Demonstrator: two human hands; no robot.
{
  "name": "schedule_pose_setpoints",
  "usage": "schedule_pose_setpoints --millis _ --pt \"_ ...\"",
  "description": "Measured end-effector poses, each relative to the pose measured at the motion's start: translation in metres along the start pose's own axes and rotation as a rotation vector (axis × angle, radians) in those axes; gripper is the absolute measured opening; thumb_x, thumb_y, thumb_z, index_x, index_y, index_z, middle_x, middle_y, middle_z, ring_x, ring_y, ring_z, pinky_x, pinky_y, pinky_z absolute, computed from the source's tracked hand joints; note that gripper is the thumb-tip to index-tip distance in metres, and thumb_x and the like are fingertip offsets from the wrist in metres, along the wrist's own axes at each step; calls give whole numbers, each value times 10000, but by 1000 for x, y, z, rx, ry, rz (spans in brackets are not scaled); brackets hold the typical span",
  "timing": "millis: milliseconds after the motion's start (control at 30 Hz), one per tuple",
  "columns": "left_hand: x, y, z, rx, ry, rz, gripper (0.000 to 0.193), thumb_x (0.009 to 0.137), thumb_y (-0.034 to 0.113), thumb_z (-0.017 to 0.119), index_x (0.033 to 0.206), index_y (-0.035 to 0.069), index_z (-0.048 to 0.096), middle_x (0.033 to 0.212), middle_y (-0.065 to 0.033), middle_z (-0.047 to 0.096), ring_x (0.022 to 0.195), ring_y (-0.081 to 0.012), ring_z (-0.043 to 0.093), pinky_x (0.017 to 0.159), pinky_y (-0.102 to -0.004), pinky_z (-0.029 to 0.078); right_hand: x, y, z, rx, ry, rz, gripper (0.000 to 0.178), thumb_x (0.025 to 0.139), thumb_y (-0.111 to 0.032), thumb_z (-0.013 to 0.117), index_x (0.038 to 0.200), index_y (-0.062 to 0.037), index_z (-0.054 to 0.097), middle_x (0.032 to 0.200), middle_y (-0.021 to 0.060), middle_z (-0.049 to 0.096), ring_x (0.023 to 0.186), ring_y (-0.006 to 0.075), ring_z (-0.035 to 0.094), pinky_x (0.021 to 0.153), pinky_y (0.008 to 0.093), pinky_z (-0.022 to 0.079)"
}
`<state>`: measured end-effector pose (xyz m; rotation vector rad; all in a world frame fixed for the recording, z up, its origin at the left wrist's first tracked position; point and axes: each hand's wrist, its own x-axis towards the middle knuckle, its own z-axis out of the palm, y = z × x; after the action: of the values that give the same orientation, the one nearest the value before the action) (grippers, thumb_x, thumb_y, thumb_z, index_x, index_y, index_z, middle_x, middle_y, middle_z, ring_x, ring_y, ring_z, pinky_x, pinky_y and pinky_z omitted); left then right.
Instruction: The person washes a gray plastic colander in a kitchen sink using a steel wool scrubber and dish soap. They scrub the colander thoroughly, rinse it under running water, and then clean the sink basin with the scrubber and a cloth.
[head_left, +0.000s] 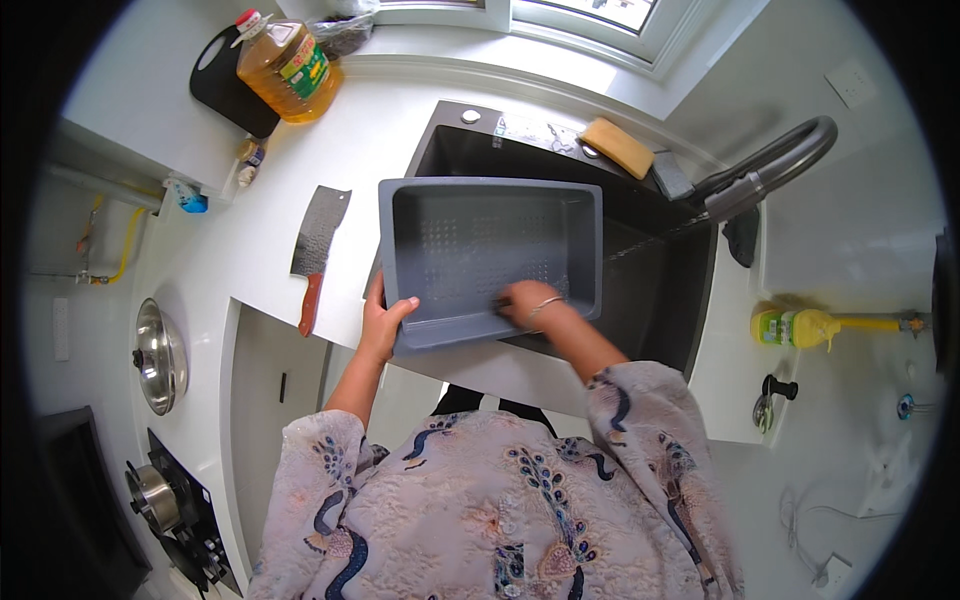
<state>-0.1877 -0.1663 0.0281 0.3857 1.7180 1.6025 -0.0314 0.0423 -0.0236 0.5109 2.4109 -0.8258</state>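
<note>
A grey rectangular basin point(490, 265) with a dimpled bottom is held tilted at the left part of the dark sink point(655, 300). My left hand point(382, 325) grips its near left corner, the thumb over the rim. Inside the basin, my right hand point(533, 303) is curled low by the near wall. Something dark shows at its fingertips, too small to make out. A thin stream of water runs from the pull-out faucet point(745, 195) toward the basin's right side.
A cleaver point(320, 240) with a red-brown handle lies on the white counter, left of the basin. Behind it stand an oil jug point(290, 75) and a black cutting board point(215, 85). A yellow sponge point(618, 147) rests on the sink's back edge. A yellow bottle point(795, 328) is at right.
</note>
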Motion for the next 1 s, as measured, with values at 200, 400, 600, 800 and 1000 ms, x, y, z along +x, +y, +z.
schedule_pose_setpoints --millis 200,400,600,800,1000 --pt "-1 -4 8 -11 -90 -95 617 700 114 626 1271 4 418 1113 -109 544 1002 -200 525 882 -306 415 -7 -13 14 272 47 -252 290 737 -231 663 1009 -130 685 975 137 657 912 299 621 837 373 480" --pt "12 -10 -2 -86 -66 -220 586 700 99 621 1242 -3 425 1076 -120 547 971 -208 536 849 -320 440 -14 58 -2 59 706 332 436 779 -164 637 1161 -18 484 1222 225 425 1043 378 502 868 416 468" --pt "14 -6 3 -52 -69 -189 578 688 93 621 1224 -12 432 1066 -126 547 956 -212 541 842 -322 444 17 -47 24 14 640 -87 299 837 -40 439 1111 74 469 1150 233 443 1020 378 502 902 409 454" --pt "16 -6 0 -32 -91 -179 580 668 81 614 1212 -13 437 1065 -126 546 956 -211 535 841 -323 439 14 39 -14 170 701 250 457 681 20 549 1136 29 501 1116 238 504 1054 390 500 941 409 418" --pt "22 3 1 23 -136 -200 571 647 60 599 1194 -16 452 1043 -112 555 930 -195 539 816 -306 445 80 -27 8 338 1062 -210 509 591 66 562 1088 -44 549 1145 177 530 1008 362 521 904 419 429"
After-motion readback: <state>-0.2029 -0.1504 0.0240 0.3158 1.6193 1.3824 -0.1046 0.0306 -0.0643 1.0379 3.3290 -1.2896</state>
